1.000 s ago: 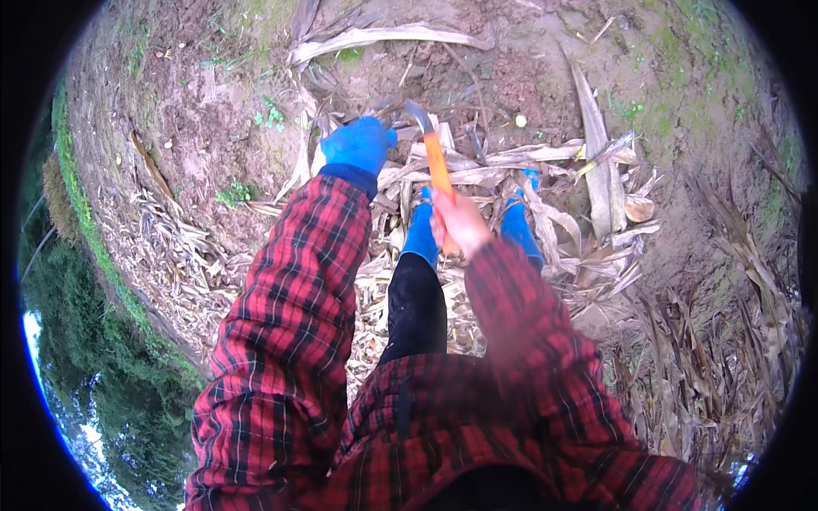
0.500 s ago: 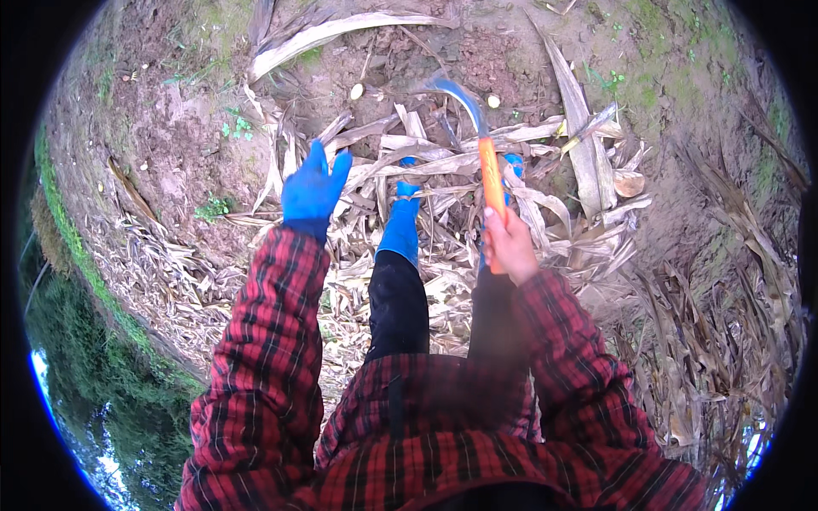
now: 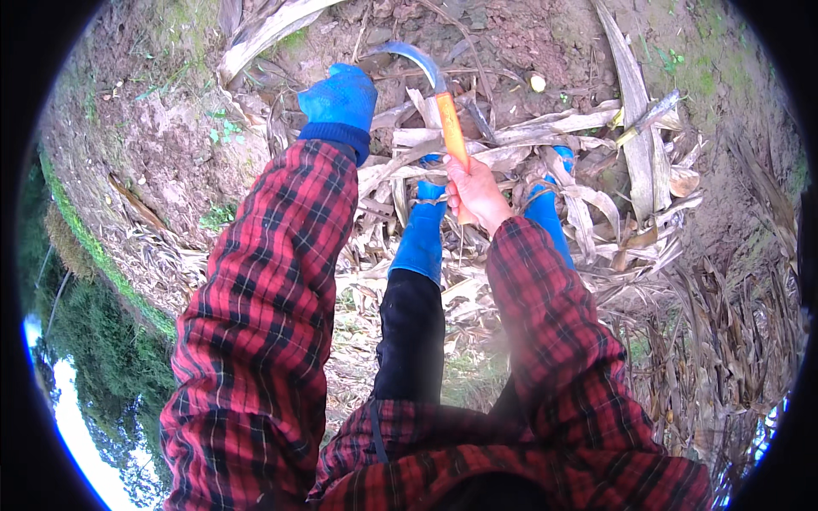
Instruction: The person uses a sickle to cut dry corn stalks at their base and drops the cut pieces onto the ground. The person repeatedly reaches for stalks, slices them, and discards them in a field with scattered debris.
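Note:
My left hand (image 3: 339, 98), in a blue knitted glove, reaches far forward over the soil beside dry leaves. Its fingers are curled closed, and what they hold, if anything, is hidden. My bare right hand (image 3: 479, 196) is wrapped round the lower end of the orange handle (image 3: 452, 128) of a sickle. The sickle's curved metal blade (image 3: 417, 56) points left, its tip close to the glove. Both hands are above a heap of dry corn leaves (image 3: 511, 136) around my feet.
My blue boots (image 3: 419, 234) stand among the dry leaves. A small pale roundish thing (image 3: 538, 83) lies on the bare soil ahead. A long dry stalk leaf (image 3: 630, 111) lies to the right, with dry standing stalks (image 3: 724, 341) beyond. Green growth (image 3: 102, 341) edges the left.
My left hand has gone forward and closed from spread fingers. The sickle has swung left toward it with my right hand. A pale roundish thing near the left hand no longer shows.

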Tool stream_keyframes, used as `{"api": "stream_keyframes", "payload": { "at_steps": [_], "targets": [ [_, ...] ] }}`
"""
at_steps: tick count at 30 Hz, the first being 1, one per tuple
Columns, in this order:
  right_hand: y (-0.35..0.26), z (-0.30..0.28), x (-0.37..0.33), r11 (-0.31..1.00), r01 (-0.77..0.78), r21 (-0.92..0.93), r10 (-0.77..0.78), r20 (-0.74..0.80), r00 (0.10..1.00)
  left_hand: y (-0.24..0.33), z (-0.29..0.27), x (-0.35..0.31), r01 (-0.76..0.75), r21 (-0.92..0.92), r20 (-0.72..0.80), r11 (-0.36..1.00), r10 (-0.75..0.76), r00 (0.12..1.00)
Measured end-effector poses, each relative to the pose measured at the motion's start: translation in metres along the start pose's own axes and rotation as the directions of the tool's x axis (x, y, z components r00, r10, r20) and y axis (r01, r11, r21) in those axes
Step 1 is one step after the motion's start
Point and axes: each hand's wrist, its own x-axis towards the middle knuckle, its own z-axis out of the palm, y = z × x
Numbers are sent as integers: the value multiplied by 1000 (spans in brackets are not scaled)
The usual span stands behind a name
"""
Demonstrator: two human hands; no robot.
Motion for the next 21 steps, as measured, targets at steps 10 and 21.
{"api": "stream_keyframes", "payload": {
  "at_steps": [10,21],
  "targets": [
    [1,48,-1,977,88,193,-96,36,995,-8,2,-7,-109,-63,-96,992,103,990],
    [-10,-12,-6,644,363,-673,-535,-57,843,-26,143,-145,48,-292,457,955,95,884]
  ]
}}
